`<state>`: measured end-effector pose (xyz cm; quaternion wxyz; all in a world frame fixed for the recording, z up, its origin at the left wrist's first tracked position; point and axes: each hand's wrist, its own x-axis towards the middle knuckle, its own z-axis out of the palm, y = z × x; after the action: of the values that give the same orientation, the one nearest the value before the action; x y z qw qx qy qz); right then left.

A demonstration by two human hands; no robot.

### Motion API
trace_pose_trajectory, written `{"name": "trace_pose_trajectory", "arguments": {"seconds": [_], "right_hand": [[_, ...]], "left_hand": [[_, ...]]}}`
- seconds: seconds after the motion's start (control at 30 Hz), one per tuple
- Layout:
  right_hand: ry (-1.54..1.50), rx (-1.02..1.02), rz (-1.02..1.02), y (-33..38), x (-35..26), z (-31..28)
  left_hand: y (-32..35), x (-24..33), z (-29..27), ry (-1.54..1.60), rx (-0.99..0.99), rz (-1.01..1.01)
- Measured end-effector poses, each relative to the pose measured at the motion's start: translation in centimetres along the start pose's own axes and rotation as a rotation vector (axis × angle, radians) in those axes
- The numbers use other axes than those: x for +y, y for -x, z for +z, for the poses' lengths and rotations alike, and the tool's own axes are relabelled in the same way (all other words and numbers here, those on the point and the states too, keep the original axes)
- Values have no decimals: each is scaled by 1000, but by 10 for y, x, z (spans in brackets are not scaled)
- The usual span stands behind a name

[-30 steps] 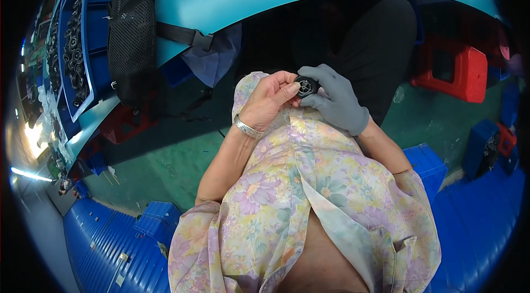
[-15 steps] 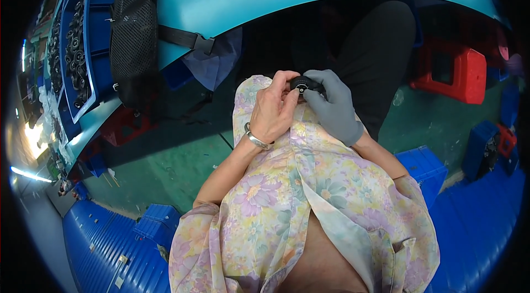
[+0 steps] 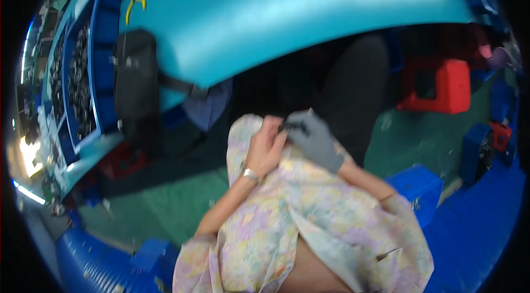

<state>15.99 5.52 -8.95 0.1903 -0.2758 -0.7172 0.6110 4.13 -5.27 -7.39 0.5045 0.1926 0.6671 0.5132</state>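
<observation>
Over my lap, my bare left hand and my grey-gloved right hand meet around a small round black part. The left thumb and fingers pinch it from one side, while the gloved fingers close on it from the other. Fingers cover much of the part and motion blurs it, so its exact kind cannot be made out. A silvery band circles my left wrist.
A turquoise tabletop lies ahead, with a yellow-handled tool and a black pouch at its left. Beyond the pouch stand blue bins of black parts. At right are a red stool and a blue box.
The view has tilted up, showing more tabletop, with both hands lower in the picture. The black part stays between them and looks turned, its round face less visible.
</observation>
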Motion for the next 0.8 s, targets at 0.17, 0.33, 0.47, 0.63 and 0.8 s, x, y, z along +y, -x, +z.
{"name": "trace_pose_trajectory", "arguments": {"seconds": [0.17,0.33,0.47,0.63,0.8], "right_hand": [[-80,-28,86,11,2,3],[-86,-71,151,9,-16,-1],[-40,-136,102,6,-18,-7],[-138,-202,166,3,-32,-12],[-18,39,-47,3,-17,-3]], "left_hand": [[9,3,-8,-68,-77,-62],[3,5,-12,83,-104,-106],[4,6,-18,100,-158,-109],[12,19,-20,51,-168,-89],[6,15,-9,199,-32,-21]]}}
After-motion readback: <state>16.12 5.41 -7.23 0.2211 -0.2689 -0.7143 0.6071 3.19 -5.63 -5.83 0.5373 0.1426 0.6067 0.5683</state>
